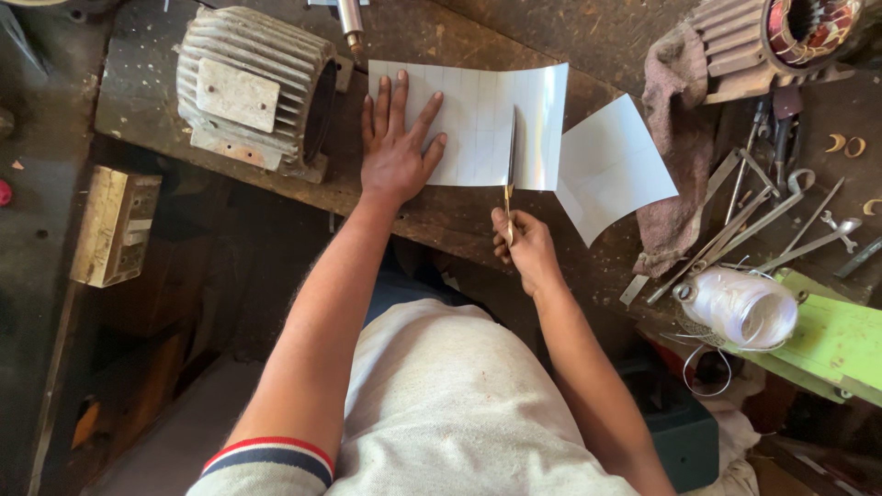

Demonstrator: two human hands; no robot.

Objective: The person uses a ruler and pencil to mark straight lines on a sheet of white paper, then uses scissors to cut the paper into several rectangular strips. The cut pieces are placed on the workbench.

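On the dark, scarred worktop [441, 220] in front of me lies a white sheet [487, 119] ruled in a faint grid, and both of my hands are on it. My left hand [397, 147] is spread flat, fingers fanned, pressing the sheet's left part down; I judge that this keeps the paper from sliding or lifting while the blades work, since the sheet's right edge curls upward on its own. My right hand [525, 246] is closed around the handles of a pair of scissors [510, 170], at the near edge of the sheet, with the blades pointing away from me and running up along one of the ruled lines, so the grid seems to serve as the cutting guide. Whether the blades are apart or closed I cannot tell from this angle.

Just right of the sheet a second white piece [611, 165] lies at a slant, partly over a dirty rag [675, 138], well out of the blades' way. To the far left sits a ribbed grey motor housing [253, 87], and another with copper windings [781, 37] stands at the far right. Right of the rag, loose metal tools [753, 220] are scattered, with a spool of white thread [740, 308] resting beside a green board [841, 344]
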